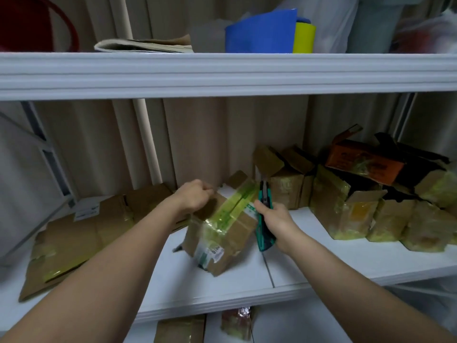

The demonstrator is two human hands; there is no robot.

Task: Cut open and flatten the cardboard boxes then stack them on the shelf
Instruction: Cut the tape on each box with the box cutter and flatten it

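The right hand (274,222) was clamped around a green utility knife (264,214), blade end pointing up beside the taped seam of a small cardboard box (222,226). The left hand (195,196) was curled on that box's far left top edge, gripping it. The box sat tilted on the white shelf (321,256), sealed with yellowish tape. To its left lay flattened cardboard (74,238); to its right stood a cluster of taped boxes (358,209), some with flaps up, an orange box (363,162) on top.
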